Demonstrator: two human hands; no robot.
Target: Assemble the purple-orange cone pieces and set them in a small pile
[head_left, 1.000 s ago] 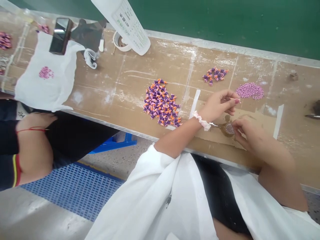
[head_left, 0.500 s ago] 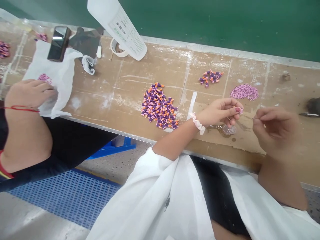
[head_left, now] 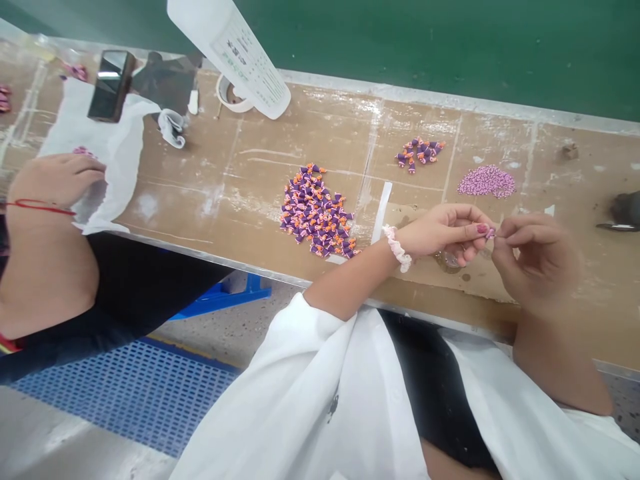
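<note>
My left hand (head_left: 457,233), with a pale scrunchie on the wrist, pinches a small purple-and-pink piece (head_left: 491,233) between thumb and forefinger. My right hand (head_left: 535,257) is closed in a pinch right beside that piece, its fingertips at it; whatever it holds is too small to make out. Beyond the hands lies a heap of tiny pink pieces (head_left: 487,182). A small group of purple-and-orange figures (head_left: 420,153) lies to its left, and a larger pile of the same figures (head_left: 315,212) sits left of my forearm. Under my left hand shows a small clear shiny object (head_left: 449,261), partly hidden.
A white bottle (head_left: 240,60) leans over a tape roll (head_left: 233,95) at the back. A co-worker's hand (head_left: 57,180) rests on a white cloth (head_left: 120,153) at left, near a black box (head_left: 111,85). At far right is a dark object (head_left: 627,212). White strip (head_left: 382,212) on the cardboard.
My right hand has moved left, bringing its fingertips to the small piece in my left hand. My left hand has shifted slightly right. The view has moved a little.
</note>
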